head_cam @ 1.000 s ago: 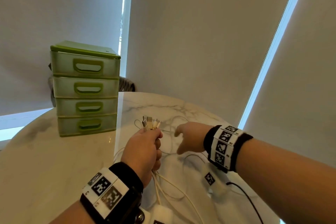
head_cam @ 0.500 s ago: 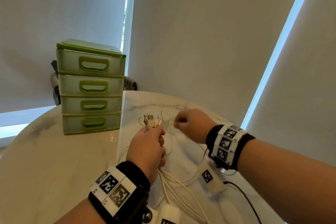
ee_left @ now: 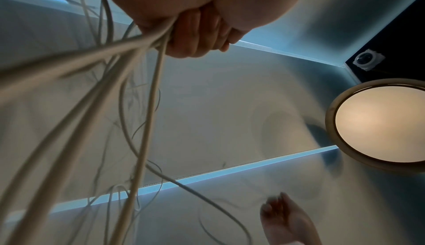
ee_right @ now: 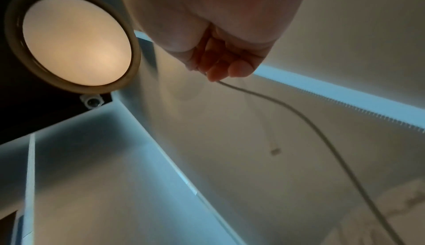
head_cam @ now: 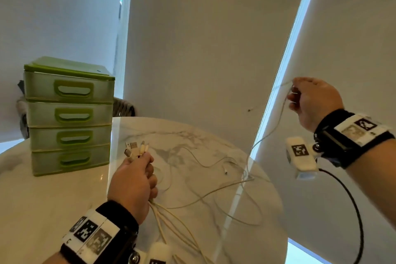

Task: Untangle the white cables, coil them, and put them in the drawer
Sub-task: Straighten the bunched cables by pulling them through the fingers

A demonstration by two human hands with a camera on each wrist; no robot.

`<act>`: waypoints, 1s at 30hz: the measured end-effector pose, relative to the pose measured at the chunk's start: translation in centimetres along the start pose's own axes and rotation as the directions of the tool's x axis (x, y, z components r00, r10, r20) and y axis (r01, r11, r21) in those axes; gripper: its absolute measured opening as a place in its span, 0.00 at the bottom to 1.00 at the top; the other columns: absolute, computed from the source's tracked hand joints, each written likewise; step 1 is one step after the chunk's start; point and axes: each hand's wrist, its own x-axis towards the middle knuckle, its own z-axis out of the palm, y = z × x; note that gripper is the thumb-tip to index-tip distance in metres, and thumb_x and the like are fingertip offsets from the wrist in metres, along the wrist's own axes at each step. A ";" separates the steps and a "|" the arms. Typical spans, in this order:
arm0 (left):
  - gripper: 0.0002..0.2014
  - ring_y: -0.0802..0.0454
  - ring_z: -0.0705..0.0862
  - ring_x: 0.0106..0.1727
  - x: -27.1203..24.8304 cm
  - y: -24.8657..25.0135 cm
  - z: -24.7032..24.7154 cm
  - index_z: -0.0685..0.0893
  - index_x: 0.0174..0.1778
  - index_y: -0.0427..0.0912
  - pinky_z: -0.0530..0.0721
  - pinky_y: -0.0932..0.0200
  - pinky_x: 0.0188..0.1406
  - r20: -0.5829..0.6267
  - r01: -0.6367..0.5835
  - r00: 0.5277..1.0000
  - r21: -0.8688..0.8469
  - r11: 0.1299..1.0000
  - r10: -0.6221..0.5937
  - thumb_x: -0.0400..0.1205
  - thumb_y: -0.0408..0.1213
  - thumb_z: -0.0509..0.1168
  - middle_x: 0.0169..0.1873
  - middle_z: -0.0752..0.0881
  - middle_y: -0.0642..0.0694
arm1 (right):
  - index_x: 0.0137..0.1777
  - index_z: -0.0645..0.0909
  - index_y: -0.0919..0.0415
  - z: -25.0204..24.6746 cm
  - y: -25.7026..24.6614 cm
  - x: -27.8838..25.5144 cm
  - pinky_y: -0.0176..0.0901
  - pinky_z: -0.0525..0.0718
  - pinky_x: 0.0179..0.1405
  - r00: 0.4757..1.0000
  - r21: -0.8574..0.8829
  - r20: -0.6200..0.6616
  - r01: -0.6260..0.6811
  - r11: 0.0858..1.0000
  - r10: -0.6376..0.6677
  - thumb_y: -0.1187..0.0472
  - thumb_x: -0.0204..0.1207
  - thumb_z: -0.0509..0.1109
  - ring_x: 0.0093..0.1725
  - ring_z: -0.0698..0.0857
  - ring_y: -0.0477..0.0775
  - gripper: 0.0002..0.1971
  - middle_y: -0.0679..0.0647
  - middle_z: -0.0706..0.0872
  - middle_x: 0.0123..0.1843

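Observation:
My left hand (head_cam: 137, 180) grips a bundle of white cables (head_cam: 171, 227) just above the marble table (head_cam: 42, 199), with several plug ends (head_cam: 135, 149) sticking up out of the fist. The left wrist view shows the cable strands (ee_left: 128, 88) fanning out below my curled left fingers (ee_left: 197, 38). My right hand (head_cam: 308, 98) is raised high at the right and pinches one thin white cable (head_cam: 276, 126), which runs down to the loose tangle (head_cam: 231, 180) on the table. That single cable (ee_right: 322, 132) trails from my right fingertips (ee_right: 227, 70).
A green four-drawer plastic cabinet (head_cam: 68, 115) stands on the table at the left, all drawers closed. A chair back (head_cam: 125, 107) shows behind it. Grey blinds (head_cam: 203, 38) cover the windows beyond the table's far edge. A round ceiling lamp (ee_right: 73, 39) glows overhead.
My right hand has risen up and to the right from beside the left hand, drawing one cable out of the tangle. The left hand kept its grip on the bundle.

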 end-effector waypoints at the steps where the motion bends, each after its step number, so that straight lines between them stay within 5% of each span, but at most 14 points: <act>1: 0.11 0.59 0.61 0.15 0.0 0.1 -0.1 0.76 0.38 0.44 0.59 0.69 0.12 0.009 -0.003 1.000 -0.014 1.000 0.003 0.87 0.38 0.60 0.17 0.66 0.53 | 0.43 0.84 0.51 -1.7 -0.3 0.3 0.42 0.81 0.33 0.999 -0.014 -0.036 -0.004 1.000 0.003 0.58 0.76 0.71 0.35 0.83 0.49 0.02 0.50 0.84 0.36; 11: 0.17 0.57 0.60 0.19 -4.1 -0.7 3.4 0.75 0.33 0.45 0.57 0.63 0.17 0.384 -0.108 0.920 0.057 0.992 0.079 0.89 0.37 0.55 0.22 0.63 0.50 | 0.41 0.78 0.53 -19.4 4.4 -0.7 0.44 0.74 0.32 0.917 -0.199 -0.327 -0.303 0.932 0.228 0.56 0.83 0.68 0.33 0.78 0.49 0.09 0.50 0.79 0.35; 16: 0.19 0.61 0.61 0.15 -4.8 -0.6 5.8 0.74 0.29 0.51 0.61 0.67 0.11 0.485 -0.114 0.873 0.079 0.990 0.062 0.88 0.43 0.55 0.17 0.64 0.57 | 0.42 0.79 0.54 -27.5 13.1 -5.2 0.42 0.69 0.26 0.766 -0.165 -0.485 -0.553 0.816 0.421 0.57 0.83 0.66 0.25 0.76 0.48 0.08 0.51 0.77 0.33; 19: 0.12 0.64 0.62 0.13 -5.9 -0.9 7.0 0.72 0.30 0.53 0.63 0.71 0.08 0.550 -0.134 0.832 0.075 0.988 0.071 0.77 0.50 0.62 0.15 0.65 0.59 | 0.36 0.75 0.54 -31.7 18.4 -8.0 0.38 0.65 0.26 0.658 -0.104 -0.554 -0.663 0.742 0.510 0.60 0.82 0.65 0.24 0.74 0.50 0.12 0.53 0.76 0.31; 23: 0.13 0.64 0.61 0.11 -7.1 -3.4 9.4 0.70 0.30 0.53 0.62 0.73 0.07 0.628 -0.113 0.778 0.116 0.987 0.015 0.82 0.48 0.56 0.14 0.64 0.58 | 0.38 0.76 0.56 -34.1 24.7 -12.3 0.35 0.70 0.21 0.536 -0.077 -0.496 -0.811 0.580 0.684 0.64 0.83 0.63 0.22 0.78 0.52 0.10 0.53 0.77 0.31; 25: 0.14 0.64 0.61 0.11 -7.6 -4.6 10.5 0.72 0.29 0.53 0.62 0.72 0.06 0.645 -0.103 0.764 0.148 0.984 -0.017 0.82 0.47 0.57 0.13 0.64 0.58 | 0.41 0.75 0.60 -33.7 26.8 -14.4 0.36 0.78 0.18 0.481 -0.037 -0.411 -0.857 0.513 0.774 0.67 0.84 0.60 0.29 0.84 0.58 0.10 0.57 0.81 0.34; 27: 0.19 0.65 0.63 0.11 -8.1 -6.1 11.4 0.72 0.24 0.53 0.64 0.74 0.08 0.713 -0.098 0.691 0.252 0.963 -0.116 0.79 0.56 0.57 0.12 0.66 0.59 | 0.42 0.73 0.66 -32.7 28.3 -16.0 0.41 0.83 0.20 0.452 -0.025 -0.358 -0.879 0.475 0.817 0.71 0.85 0.56 0.33 0.86 0.63 0.10 0.61 0.83 0.35; 30: 0.25 0.66 0.63 0.12 -8.9 -8.5 13.2 0.74 0.22 0.53 0.65 0.71 0.09 0.709 -0.044 0.678 0.306 0.951 -0.197 0.86 0.53 0.52 0.13 0.66 0.59 | 0.37 0.75 0.66 -32.0 30.7 -17.9 0.39 0.77 0.24 0.422 -0.107 -0.290 -0.906 0.409 0.859 0.70 0.85 0.56 0.23 0.85 0.56 0.14 0.59 0.80 0.28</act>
